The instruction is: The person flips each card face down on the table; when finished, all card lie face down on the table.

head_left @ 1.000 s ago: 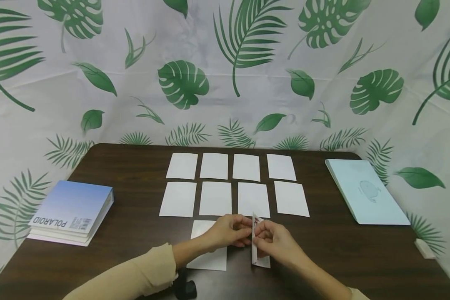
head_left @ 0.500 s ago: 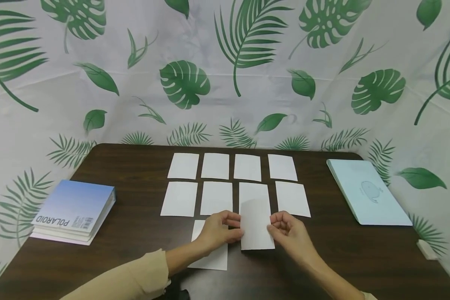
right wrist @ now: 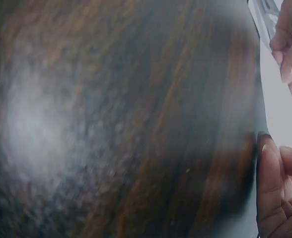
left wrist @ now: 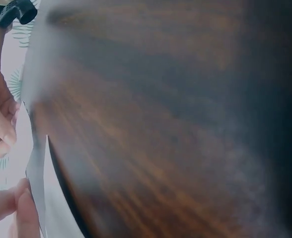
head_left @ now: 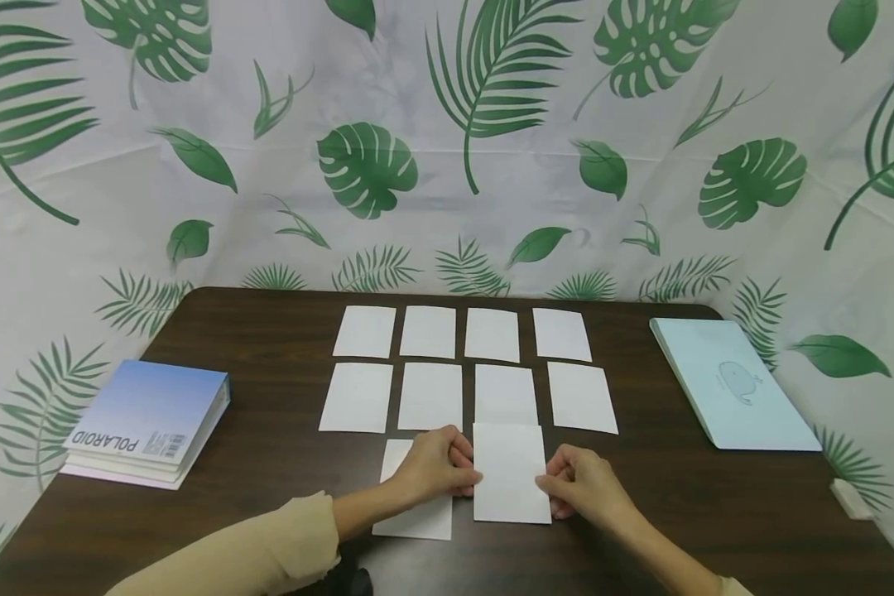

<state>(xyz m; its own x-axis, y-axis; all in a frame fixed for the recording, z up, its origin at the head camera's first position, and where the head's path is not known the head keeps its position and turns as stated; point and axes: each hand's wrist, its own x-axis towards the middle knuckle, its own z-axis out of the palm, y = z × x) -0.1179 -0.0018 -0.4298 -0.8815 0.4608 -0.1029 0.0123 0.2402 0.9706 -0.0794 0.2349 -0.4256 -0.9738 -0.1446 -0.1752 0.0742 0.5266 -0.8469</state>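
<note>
A blank white card [head_left: 511, 476] is held by its two side edges at the front middle of the dark table. My left hand [head_left: 434, 465] pinches its left edge, and my right hand [head_left: 587, 487] pinches the right one. The card's far edge overlaps a white card [head_left: 505, 396] behind it. Another white card [head_left: 415, 520] lies partly hidden beneath my left hand. In the left wrist view, the held card [left wrist: 24, 144] shows nearly edge-on between both hands. The right wrist view shows fingers [right wrist: 270, 183] of my right hand at the card's edge.
Several blank white cards [head_left: 364, 331] lie in two rows farther back on the table [head_left: 268, 397]. A blue Polaroid album [head_left: 149, 414] sits at the left, a pale blue whale-print album [head_left: 733, 385] at the right. Behind hangs a leaf-patterned cloth [head_left: 492, 215].
The held card has gone from standing on edge, with red print showing, to lying white side up. Over the last half second it has come lower and nearer the front.
</note>
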